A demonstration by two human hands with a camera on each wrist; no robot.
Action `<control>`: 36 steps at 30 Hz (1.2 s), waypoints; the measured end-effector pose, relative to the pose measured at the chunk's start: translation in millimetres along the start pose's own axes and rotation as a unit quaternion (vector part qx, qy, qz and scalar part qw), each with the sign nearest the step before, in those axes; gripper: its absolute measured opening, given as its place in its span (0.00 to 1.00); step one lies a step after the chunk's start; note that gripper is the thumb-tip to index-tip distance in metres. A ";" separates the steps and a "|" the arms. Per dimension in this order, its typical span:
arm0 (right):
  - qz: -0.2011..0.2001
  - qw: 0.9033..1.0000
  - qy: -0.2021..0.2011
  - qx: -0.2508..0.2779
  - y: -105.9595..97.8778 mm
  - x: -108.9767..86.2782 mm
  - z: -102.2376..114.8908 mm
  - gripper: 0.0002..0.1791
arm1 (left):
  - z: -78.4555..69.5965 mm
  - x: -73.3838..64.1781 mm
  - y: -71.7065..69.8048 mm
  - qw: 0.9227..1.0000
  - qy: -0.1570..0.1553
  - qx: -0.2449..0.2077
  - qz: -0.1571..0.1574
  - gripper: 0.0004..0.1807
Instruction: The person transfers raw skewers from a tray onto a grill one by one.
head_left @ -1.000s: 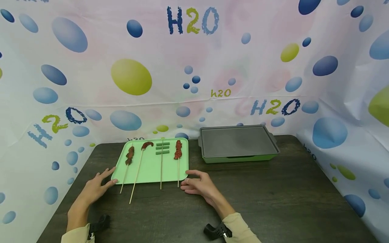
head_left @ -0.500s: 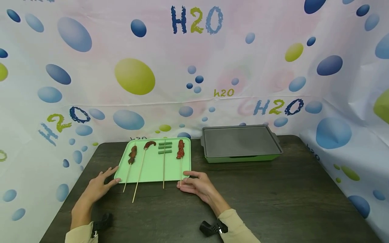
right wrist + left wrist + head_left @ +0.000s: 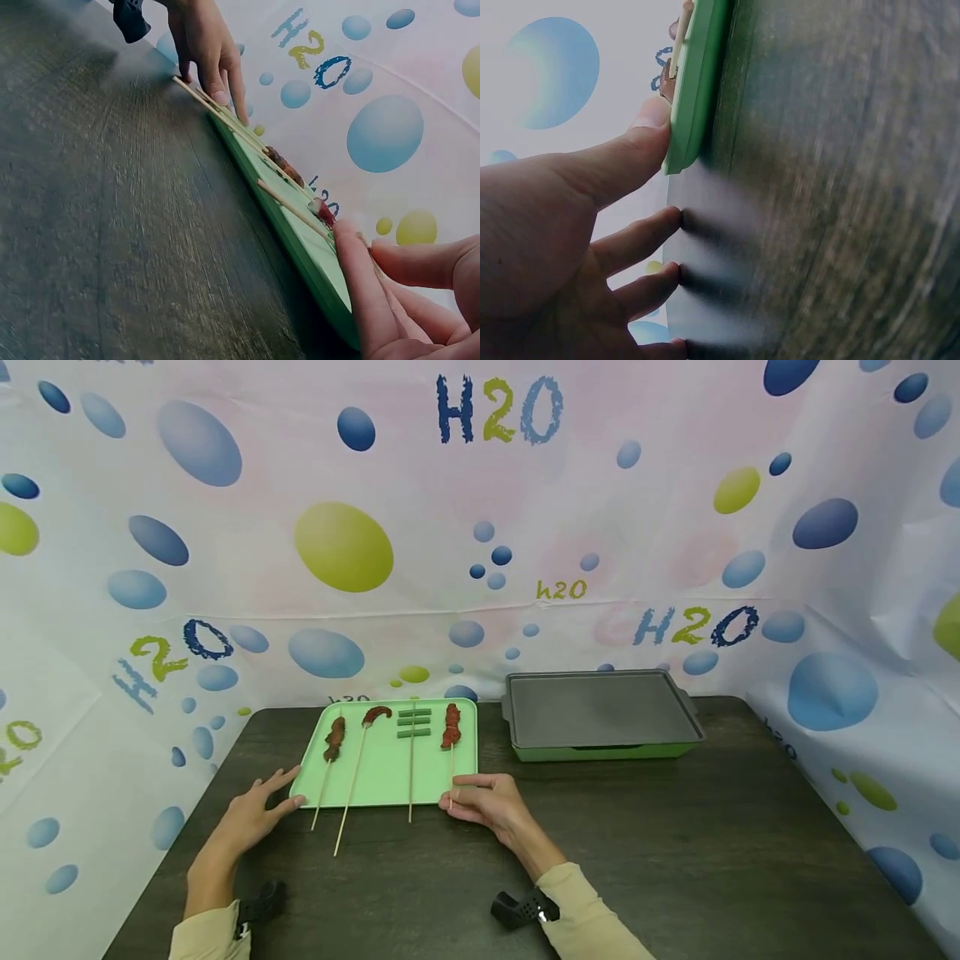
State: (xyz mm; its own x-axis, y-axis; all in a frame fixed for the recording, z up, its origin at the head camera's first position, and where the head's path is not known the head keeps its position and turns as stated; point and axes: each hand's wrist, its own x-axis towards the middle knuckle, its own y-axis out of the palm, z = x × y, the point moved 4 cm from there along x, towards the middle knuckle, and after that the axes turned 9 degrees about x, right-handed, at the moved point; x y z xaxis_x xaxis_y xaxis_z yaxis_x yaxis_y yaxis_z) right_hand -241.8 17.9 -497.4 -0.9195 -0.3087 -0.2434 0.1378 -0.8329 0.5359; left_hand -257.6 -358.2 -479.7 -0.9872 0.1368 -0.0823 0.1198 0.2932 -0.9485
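Note:
On the table lies a light green tray (image 3: 384, 777) with a meat skewer (image 3: 334, 739), a skewer with a dark red curled piece (image 3: 377, 714), a skewer of green pieces (image 3: 414, 722) and a red meat skewer (image 3: 451, 727). Their sticks reach over the front rim. At the tray's front right corner my right hand (image 3: 498, 810) pinches the stick of the red meat skewer between thumb and fingers. My left hand (image 3: 251, 817) rests at the front left corner; in the left wrist view its thumb (image 3: 651, 120) touches the rim, with the other fingers spread on the table.
To the right of the tray, toward the back, stands a green grill (image 3: 603, 710) with a flat grey plate on top. Behind the dark wooden table (image 3: 712, 860) hangs a white curtain (image 3: 480, 485) printed with coloured dots.
The right hand's fingers have closed on the red skewer's stick, having been spread around it before. The left hand stays at the tray corner. The head view has shifted slightly.

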 end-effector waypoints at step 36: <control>0.016 0.999 -0.035 -0.035 -21.5 -55.8 45.4 0.29 | 1.1 1.7 1.6 1.000 -0.004 0.001 0.005 0.40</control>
State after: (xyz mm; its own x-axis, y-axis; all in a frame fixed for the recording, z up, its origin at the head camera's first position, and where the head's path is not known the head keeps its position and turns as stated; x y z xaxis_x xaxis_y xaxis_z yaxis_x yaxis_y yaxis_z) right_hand -210.2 73.9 -458.6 -0.9376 -0.3047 -0.1678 0.1907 -0.8537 0.4845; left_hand -259.2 -358.5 -481.7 -0.9867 0.1319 -0.0945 0.1297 0.2909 -0.9479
